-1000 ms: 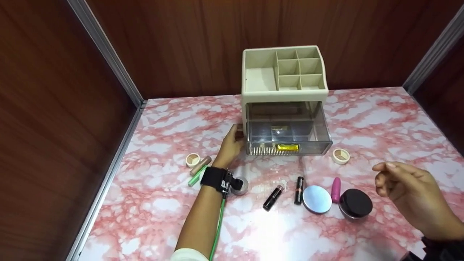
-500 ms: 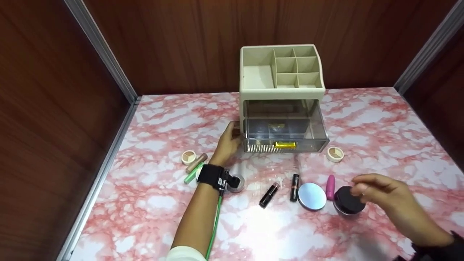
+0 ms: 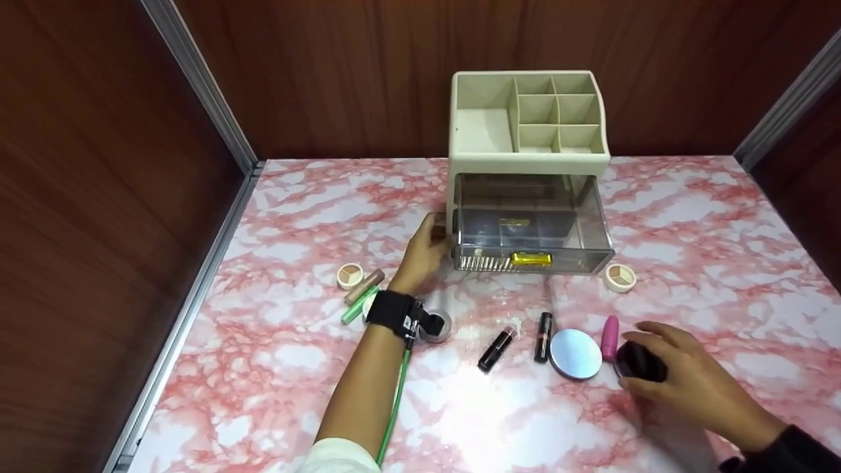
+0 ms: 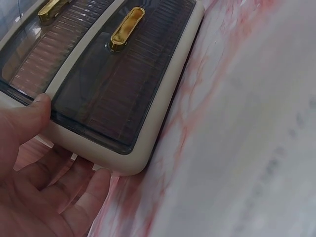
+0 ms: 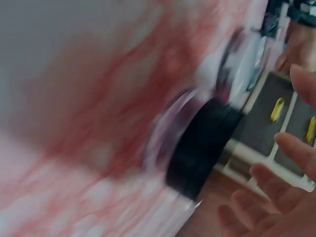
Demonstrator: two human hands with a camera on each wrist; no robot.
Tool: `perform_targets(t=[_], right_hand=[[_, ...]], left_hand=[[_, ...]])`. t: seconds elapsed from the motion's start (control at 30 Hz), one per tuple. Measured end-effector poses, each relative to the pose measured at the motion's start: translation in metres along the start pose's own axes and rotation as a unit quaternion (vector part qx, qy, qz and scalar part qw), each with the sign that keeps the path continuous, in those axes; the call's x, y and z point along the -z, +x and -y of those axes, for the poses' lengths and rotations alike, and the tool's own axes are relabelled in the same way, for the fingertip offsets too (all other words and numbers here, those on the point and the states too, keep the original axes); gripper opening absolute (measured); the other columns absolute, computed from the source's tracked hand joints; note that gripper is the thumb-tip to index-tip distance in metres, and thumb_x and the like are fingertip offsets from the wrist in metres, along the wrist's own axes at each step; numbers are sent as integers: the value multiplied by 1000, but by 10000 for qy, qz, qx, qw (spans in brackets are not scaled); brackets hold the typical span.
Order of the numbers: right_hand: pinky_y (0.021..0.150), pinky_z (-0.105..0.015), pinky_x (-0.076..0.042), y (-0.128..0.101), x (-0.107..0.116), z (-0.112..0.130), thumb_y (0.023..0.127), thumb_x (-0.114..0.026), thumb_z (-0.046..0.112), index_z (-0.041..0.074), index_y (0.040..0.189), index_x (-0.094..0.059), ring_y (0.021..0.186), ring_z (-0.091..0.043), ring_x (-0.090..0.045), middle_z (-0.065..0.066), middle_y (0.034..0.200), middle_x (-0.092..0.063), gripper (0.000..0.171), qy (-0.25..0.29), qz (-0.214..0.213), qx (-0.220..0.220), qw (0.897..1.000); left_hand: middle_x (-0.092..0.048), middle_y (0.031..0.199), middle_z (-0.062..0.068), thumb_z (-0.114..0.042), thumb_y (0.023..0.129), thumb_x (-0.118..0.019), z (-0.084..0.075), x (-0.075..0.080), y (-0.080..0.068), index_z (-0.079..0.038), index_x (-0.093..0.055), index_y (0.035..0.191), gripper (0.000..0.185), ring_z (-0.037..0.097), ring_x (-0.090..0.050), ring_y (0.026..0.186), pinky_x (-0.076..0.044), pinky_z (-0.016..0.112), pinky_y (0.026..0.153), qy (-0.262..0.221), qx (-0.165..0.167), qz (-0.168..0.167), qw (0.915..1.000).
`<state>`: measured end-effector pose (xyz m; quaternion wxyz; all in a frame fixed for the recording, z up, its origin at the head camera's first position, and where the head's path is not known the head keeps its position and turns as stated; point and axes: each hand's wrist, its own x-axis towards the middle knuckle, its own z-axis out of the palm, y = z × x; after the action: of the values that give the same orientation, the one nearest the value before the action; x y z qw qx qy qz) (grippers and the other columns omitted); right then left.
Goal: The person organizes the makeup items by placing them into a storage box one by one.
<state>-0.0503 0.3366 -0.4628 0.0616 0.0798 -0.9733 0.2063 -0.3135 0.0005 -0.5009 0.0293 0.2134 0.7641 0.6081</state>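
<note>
Left hand [image 3: 420, 257] pinching far makeup organizer [image 3: 532, 163] (gold handle [image 3: 532, 259] in front), right hand [image 3: 686, 374], fingers spread, around black-lidded jar [image 3: 641, 363], near right

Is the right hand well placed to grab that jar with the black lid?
Likely yes: the right hand is open at the black-lidded jar, with nothing apparent between them; the pink tube sits on the jar's far side.

Your surface [image 3: 263, 387] is marbled red and white, the wall [image 3: 361, 79] wood-grained brown. Your organizer [image 3: 529, 163] is cream, its drawer [image 3: 573, 261] smoky grey with a gold handle [image 3: 531, 259]; the jar lid [image 3: 640, 361] is black, the tube [image 3: 610, 339] pink, the compact [image 3: 575, 353] pale blue.
</note>
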Motion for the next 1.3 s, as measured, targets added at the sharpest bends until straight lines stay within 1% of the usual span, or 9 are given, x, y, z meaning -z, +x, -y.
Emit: perform_targets(t=[0.13,0.4,0.57,0.73,0.87,0.97,1.07,1.2,1.3], right_hand=[[81,-66,-43,-4,1,-12,72,-85,45,7,131,-56,112,-48,-48,-24,132,-45,76,82,241,-220,9994],[83,-68,-43,-4,-4,-19,71,-87,31,8,139,-50,112,-49,-50,-23,136,-42,81,-4,624,-356,9974],[83,-66,-45,-4,-12,-24,71,-86,37,8,140,-50,109,-47,-53,-23,134,-44,83,-89,905,-415,9950],[81,-60,-47,2,-6,-28,68,-88,35,7,135,-55,103,-40,-57,-21,128,-50,80,-142,911,-366,9951],[79,-58,-48,5,5,-26,67,-88,34,7,132,-57,101,-36,-57,-20,125,-53,77,-304,852,-280,9955],[80,-57,-48,3,13,-20,68,-88,39,8,130,-58,100,-34,-58,-16,122,-56,76,-422,622,-61,9972],[79,-57,-47,4,23,-11,69,-85,46,11,131,-57,102,-33,-58,-15,124,-56,76,-538,623,-15,9966],[73,-47,-50,9,38,-1,68,-86,47,15,131,-58,94,-26,-58,-12,124,-57,76,-716,556,169,9957],[68,-32,-49,12,49,6,64,-89,42,18,128,-60,90,-19,-58,-5,121,-59,75,-800,196,545,9951]], left_hand=[[-61,117,9,-11,98,-59,1,2,3,-11,-49,128,32,20,-59,108,-49,31,89,31,-116,24,9999],[-60,119,7,-15,98,-60,1,1,1,-13,-49,128,32,20,-58,109,-49,30,90,-105,-106,18,9999],[-60,117,5,-16,98,-59,5,0,-8,-15,-49,127,31,19,-58,108,-49,30,90,-330,149,7,9993],[-61,115,1,-18,97,-61,5,-4,-5,-18,-51,124,29,15,-59,106,-50,29,88,-405,81,-88,9991],[-61,114,-1,-19,96,-62,-4,-6,-2,-18,-53,124,30,13,-58,105,-50,28,87,-405,32,-105,9991],[-61,115,-1,-18,95,-63,-5,-6,-1,-17,-52,125,31,13,-59,105,-50,29,87,-298,78,-93,9995],[-61,112,0,-17,95,-64,0,-6,2,-16,-52,124,31,13,-59,104,-50,28,87,-226,-39,-105,9997],[-61,111,2,-15,95,-64,1,-4,2,-14,-53,123,31,14,-59,103,-49,28,87,-203,-131,-133,9996],[-62,110,2,-15,95,-64,1,-4,2,-14,-53,123,30,14,-59,103,-50,29,86,-232,-104,-161,9995]])
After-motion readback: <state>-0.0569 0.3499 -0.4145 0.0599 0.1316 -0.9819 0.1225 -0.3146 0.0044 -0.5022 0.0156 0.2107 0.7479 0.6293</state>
